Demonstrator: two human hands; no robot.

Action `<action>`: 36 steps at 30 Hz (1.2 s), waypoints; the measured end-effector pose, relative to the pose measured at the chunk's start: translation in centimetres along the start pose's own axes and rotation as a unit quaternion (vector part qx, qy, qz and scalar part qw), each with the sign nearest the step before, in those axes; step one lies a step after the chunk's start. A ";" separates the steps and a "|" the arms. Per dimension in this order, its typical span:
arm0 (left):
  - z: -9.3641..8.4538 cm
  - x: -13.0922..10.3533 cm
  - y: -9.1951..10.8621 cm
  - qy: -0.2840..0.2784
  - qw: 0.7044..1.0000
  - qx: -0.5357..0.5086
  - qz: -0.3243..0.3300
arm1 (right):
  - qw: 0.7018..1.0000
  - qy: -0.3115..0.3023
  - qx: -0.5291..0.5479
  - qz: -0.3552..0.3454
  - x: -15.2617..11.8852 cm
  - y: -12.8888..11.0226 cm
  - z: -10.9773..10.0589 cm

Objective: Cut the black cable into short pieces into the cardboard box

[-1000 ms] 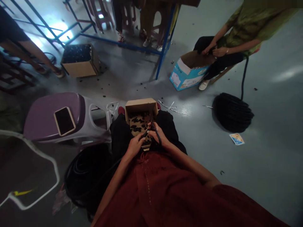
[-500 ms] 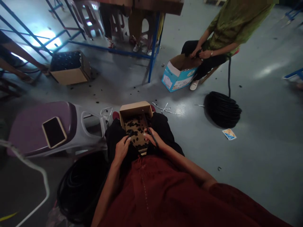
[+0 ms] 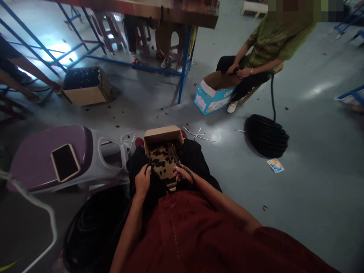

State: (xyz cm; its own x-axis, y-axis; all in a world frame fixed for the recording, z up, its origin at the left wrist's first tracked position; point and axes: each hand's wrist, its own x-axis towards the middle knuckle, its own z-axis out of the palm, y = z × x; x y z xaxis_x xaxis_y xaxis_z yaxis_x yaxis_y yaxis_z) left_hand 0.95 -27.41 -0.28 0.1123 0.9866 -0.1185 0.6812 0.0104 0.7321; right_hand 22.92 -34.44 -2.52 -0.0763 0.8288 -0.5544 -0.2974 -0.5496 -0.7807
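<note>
An open cardboard box (image 3: pixel 163 134) rests between my knees, with many small black pieces (image 3: pixel 159 163) scattered on its bottom. At the box's left edge my left hand (image 3: pixel 143 179) is closed round a short black strip (image 3: pixel 149 163), whose tip points up past the fingers. On the right side of the box my right hand (image 3: pixel 184 174) grips dark scissors (image 3: pixel 174 151), the blades pointing forward over the box. The black handle loops back over that hand. The two hands are apart.
A purple stool (image 3: pixel 31 151) with a phone (image 3: pixel 65 162) stands at left, above a dark coil (image 3: pixel 91 227). Ahead are a blue-legged table (image 3: pixel 184 64), a box of black pieces (image 3: pixel 88 96) and a seated person (image 3: pixel 264 45) at a blue box (image 3: pixel 213 100). A black coil (image 3: pixel 265 134) lies right.
My left hand has moved left, away from my right hand, with the black strip. The scissors have tilted a little lower. The whole view has shifted slightly.
</note>
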 end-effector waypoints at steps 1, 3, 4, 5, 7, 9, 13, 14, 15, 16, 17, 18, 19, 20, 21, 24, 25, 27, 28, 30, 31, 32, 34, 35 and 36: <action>0.0 0.2 0.2 0.005 1.000 -0.005 -0.004 | 1.000 0.001 -0.007 -0.014 0.1 -0.1 -0.1; 0.0 0.6 0.5 0.015 1.000 -0.010 -0.005 | 0.999 -0.012 -0.026 -0.037 0.0 -0.4 -0.2; 0.0 0.9 0.6 0.018 1.000 -0.011 -0.002 | 0.998 -0.025 -0.037 -0.043 0.0 -0.5 -0.3; 0.1 1.3 0.7 0.019 1.000 -0.013 0.001 | 0.997 -0.040 -0.048 -0.047 -0.1 -0.7 -0.4; 0.2 1.8 0.8 0.018 1.000 -0.018 0.005 | 0.995 -0.069 -0.064 -0.041 -0.4 -0.8 -0.6; 0.5 2.2 0.8 0.013 1.000 -0.025 0.003 | 0.994 -0.086 -0.068 -0.027 -0.6 -0.6 -0.7; 0.9 2.1 0.5 -0.015 0.999 -0.029 0.021 | 0.993 -0.089 -0.073 -0.013 -0.3 0.4 -0.8; 1.0 2.0 0.4 -0.017 0.999 -0.025 0.027 | 0.993 -0.085 -0.075 -0.013 -0.1 0.6 -0.8; 1.0 2.0 0.3 -0.013 0.999 -0.019 0.030 | 0.994 -0.082 -0.077 -0.012 0.1 0.8 -0.8; 1.1 1.9 0.2 -0.009 0.999 -0.013 0.029 | 0.994 -0.080 -0.079 -0.011 0.3 1.0 -0.7; 1.1 1.9 0.1 -0.006 1.000 -0.009 0.023 | 0.994 -0.078 -0.081 -0.011 0.5 1.2 -0.7; 1.1 2.0 0.1 -0.010 1.000 -0.009 0.014 | 0.993 -0.076 -0.085 -0.011 0.7 1.3 -0.7; 1.2 2.0 0.1 -0.020 1.000 -0.013 0.005 | 0.993 -0.076 -0.092 -0.012 0.8 1.5 -0.6; 1.2 2.0 0.1 -0.038 0.999 -0.023 -0.002 | 0.992 -0.076 -0.101 -0.014 1.0 1.8 -0.6; 1.4 2.1 0.2 -0.059 0.998 -0.038 -0.005 | 0.991 -0.075 -0.112 -0.016 1.1 2.0 -0.5; 2.0 2.1 0.6 -0.077 0.993 -0.093 0.005 | 0.986 -0.067 -0.150 -0.021 1.4 3.0 -0.5; 2.2 2.1 0.7 -0.062 0.992 -0.107 0.006 | 0.985 -0.064 -0.159 -0.023 1.5 3.4 -0.5; 2.6 2.1 0.8 -0.028 0.992 -0.122 0.006 | 0.983 -0.063 -0.171 -0.031 1.7 4.0 -0.7; 2.7 2.0 0.7 -0.021 0.992 -0.124 0.008 | 0.982 -0.066 -0.175 -0.038 1.8 4.2 -0.7; 2.9 1.9 0.3 -0.028 0.992 -0.119 0.018 | 0.979 -0.072 -0.184 -0.049 2.0 4.5 -0.8; 2.9 1.9 0.1 -0.035 0.993 -0.113 0.024 | 0.978 -0.073 -0.190 -0.053 2.0 4.5 -0.8; 2.9 1.8 -0.1 -0.041 0.993 -0.106 0.031 | 0.976 -0.075 -0.195 -0.056 1.9 4.4 -0.8; 3.0 1.6 -0.5 -0.045 0.994 -0.091 0.049 | 0.973 -0.079 -0.207 -0.061 1.7 4.1 -0.6; 3.0 1.5 -0.7 -0.047 0.994 -0.081 0.061 | 0.972 -0.081 -0.211 -0.062 1.6 3.9 -0.5; 3.0 1.5 -0.8 -0.051 0.993 -0.070 0.076 | 0.972 -0.081 -0.212 -0.061 1.5 3.7 -0.4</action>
State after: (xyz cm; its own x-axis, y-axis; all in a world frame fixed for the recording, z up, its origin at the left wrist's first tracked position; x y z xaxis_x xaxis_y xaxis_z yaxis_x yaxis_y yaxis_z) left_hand 2.73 -26.46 -3.09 0.2836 0.9570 -0.0609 0.5434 -0.1080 0.8325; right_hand 22.08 -35.28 -6.36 -0.2242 0.8773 -0.4243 0.1032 -0.4116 -0.9055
